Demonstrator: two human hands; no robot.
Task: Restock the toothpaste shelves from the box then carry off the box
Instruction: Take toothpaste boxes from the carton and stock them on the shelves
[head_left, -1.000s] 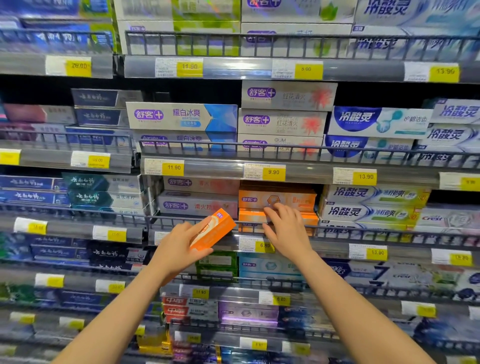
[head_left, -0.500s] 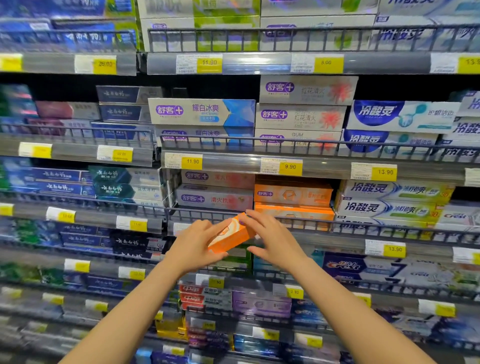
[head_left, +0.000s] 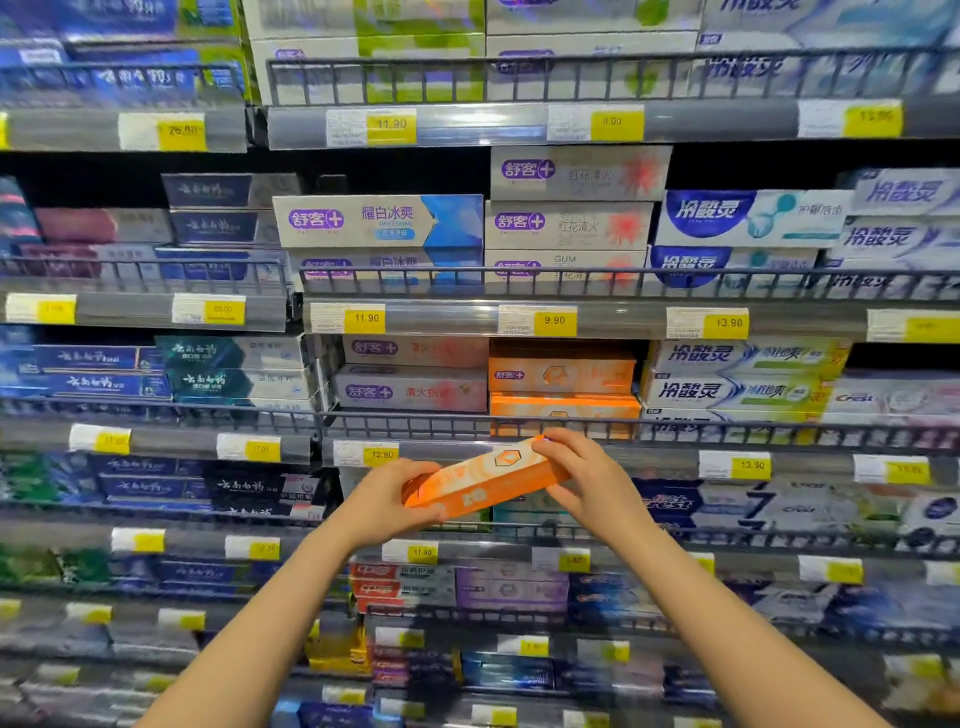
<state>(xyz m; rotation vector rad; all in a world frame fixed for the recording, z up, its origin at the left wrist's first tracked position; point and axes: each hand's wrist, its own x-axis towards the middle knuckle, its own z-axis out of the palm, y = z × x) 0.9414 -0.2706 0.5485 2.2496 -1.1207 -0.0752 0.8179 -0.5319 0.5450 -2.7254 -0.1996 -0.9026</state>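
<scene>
An orange toothpaste carton lies nearly level between both hands in front of the shelves. My left hand grips its near left end. My right hand pinches its far right end from above. Just above and behind, a stack of matching orange cartons fills a slot on the middle shelf behind a wire rail. The supply box is out of view.
Shelves of toothpaste cartons fill the whole view, each tier fronted by a wire rail and a strip of yellow price tags. White and purple cartons sit left of the orange stack, blue and green ones to its right.
My right hand left the shelved orange stack and came down onto the held carton. The carton turned from end-on to nearly level, now held by both hands.
</scene>
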